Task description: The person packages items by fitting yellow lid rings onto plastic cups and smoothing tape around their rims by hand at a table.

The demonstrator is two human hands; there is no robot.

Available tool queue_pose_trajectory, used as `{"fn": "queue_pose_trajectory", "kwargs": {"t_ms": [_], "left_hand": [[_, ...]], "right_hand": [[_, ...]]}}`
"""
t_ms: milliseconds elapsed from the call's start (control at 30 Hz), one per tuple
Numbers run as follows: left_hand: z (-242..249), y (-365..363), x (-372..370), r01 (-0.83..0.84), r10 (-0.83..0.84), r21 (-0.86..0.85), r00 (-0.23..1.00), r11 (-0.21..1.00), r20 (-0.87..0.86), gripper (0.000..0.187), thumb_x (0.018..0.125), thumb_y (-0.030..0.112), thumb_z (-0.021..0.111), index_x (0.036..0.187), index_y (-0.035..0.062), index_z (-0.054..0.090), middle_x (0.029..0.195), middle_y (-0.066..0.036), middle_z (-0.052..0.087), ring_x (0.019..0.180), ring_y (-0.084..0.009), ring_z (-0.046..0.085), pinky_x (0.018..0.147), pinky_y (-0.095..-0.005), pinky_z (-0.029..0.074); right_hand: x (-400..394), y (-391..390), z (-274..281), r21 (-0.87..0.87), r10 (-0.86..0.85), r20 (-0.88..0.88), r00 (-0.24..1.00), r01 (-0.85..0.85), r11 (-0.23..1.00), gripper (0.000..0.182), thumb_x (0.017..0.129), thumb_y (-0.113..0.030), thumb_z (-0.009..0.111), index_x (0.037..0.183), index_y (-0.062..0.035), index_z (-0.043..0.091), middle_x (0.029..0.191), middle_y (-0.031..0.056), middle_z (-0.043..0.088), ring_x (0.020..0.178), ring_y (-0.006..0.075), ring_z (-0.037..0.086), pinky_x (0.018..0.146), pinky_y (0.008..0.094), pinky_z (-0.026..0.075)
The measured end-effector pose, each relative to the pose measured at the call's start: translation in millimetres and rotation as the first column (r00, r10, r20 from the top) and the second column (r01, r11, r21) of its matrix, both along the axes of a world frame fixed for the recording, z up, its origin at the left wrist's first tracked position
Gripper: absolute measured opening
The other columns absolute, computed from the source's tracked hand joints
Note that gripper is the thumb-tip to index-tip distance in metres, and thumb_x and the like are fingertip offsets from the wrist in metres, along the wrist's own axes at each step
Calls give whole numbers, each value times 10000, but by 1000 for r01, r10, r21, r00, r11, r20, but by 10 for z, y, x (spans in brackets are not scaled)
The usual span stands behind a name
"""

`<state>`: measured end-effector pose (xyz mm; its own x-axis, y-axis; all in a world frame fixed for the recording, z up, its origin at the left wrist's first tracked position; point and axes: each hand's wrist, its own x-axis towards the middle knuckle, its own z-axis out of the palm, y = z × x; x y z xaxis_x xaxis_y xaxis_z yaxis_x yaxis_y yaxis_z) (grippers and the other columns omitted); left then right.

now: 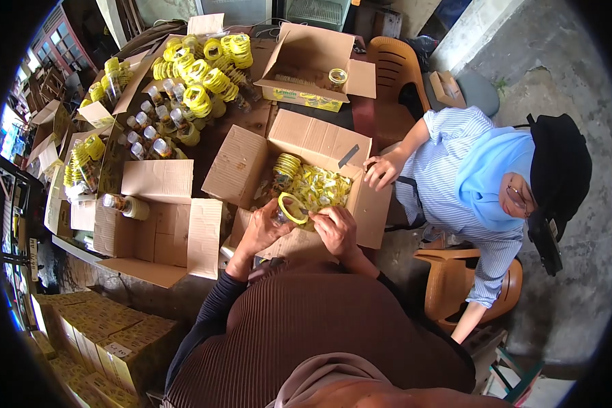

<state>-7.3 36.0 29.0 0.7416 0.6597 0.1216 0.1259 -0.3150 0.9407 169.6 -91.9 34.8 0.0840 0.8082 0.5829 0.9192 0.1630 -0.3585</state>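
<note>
My left hand point(264, 230) is wrapped round a clear plastic cup with a yellow rim point(293, 209), tilted towards me. Close to that rim, the fingers of my right hand point(336, 230) are pinched together on a small dark piece I cannot make out. Both hands are over the near side of an open cardboard box point(319, 132). Inside this box lie many small yellow-and-clear pieces point(324, 188), with a stack of yellow-rimmed cups point(285, 167) beside them.
Another open carton point(158, 234) holds a bottle-like container point(126, 206) at its edge. Yellow-rimmed stacks point(200, 75) crowd the table's far left. Behind is a further carton point(313, 58). A person in a striped shirt point(449, 146) is at right, one hand point(385, 168) near my box.
</note>
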Motion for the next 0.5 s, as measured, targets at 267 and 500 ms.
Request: {"fn": "queue_pose_trajectory", "kwargs": {"t_ms": [267,500], "left_hand": [[24,5,-39,52,-20,-190,986,981,167,484,793,141,768,1184,-36,543,998,-97,678,879,-135,634,781,-295,523],[-30,62,-79,123,-105,-140,986,983,128,473,801,125,769,1173,-18,515,932,-66,659,829,-116,619,757,-277,518]], "right_hand": [[-44,5,127,-3,5,-33,999,-5,1000,215,737,-37,726,945,-91,709,833,25,586,763,219,588,692,361,487],[-57,23,27,-11,6,22,1000,-6,1000,216,739,-38,723,949,-91,707,831,15,585,761,200,588,691,353,489]]}}
